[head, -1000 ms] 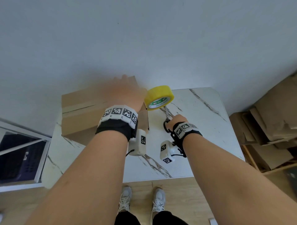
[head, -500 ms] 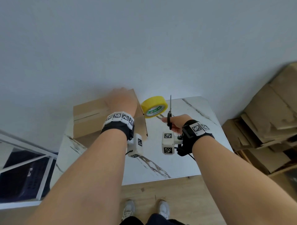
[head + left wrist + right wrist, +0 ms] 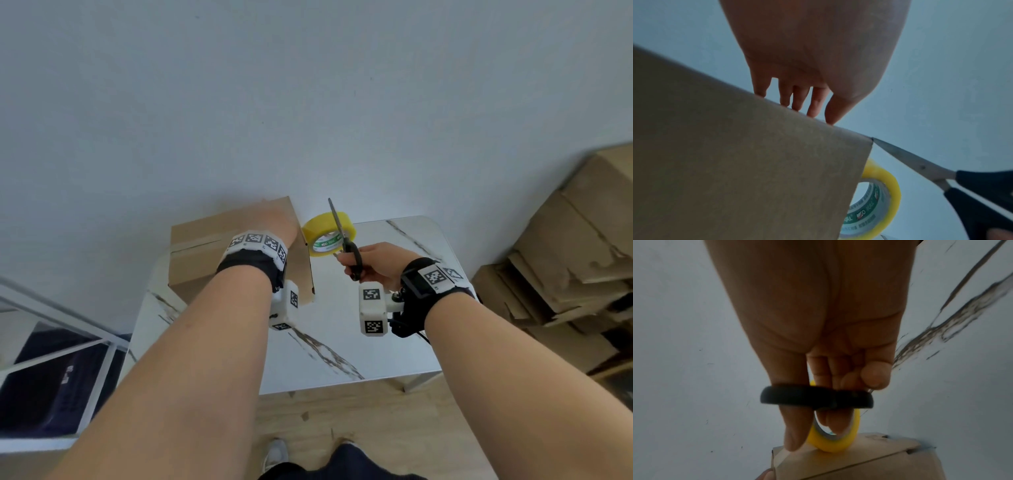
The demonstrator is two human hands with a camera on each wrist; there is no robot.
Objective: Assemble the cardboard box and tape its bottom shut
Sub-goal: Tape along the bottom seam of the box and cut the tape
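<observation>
My left grip [image 3: 274, 222] lies flat on the box [image 3: 198, 253] on the marble counter [image 3: 342, 329] by the wall [image 3: 308, 102]; my right grip [image 3: 373, 263] holds scissors [image 3: 342, 236] beside it.

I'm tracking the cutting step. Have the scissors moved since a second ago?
Yes. The scissors have come up off the marble table; the right hand now holds them, blades up in front of the yellow tape roll.

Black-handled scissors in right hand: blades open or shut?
Shut. The black-handled scissors show one narrow blade line, and the handle loops touch in the right hand.
</observation>
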